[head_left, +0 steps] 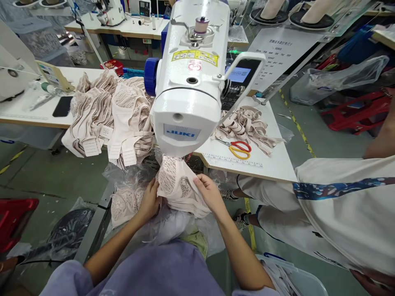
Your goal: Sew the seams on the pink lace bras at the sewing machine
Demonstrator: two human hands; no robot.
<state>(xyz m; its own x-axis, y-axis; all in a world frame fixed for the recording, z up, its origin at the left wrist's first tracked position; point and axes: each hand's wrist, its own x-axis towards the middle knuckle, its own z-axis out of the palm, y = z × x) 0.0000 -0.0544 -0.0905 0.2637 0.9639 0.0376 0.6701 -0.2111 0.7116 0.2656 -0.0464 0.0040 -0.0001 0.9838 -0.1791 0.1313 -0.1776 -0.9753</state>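
Observation:
A beige lace bra (177, 181) hangs below the head of a white sewing machine (188, 107), its upper edge at the machine's needle area, which the head hides. My left hand (150, 200) grips the bra's left side, with the fingers partly hidden behind the fabric. On the right edge, my right hand (208, 190) pinches the cloth between thumb and fingers. More lace pieces (125, 205) lie on clear plastic beside my left wrist. Bundles of beige bras (129, 119) with white labels are heaped left of the machine.
Scissors with red and yellow handles (240, 149) and a pile of beige straps (247, 125) lie on the white table (277, 164) at right. A black phone (63, 106) rests at left. A person in white clothing (348, 213) stands close on my right.

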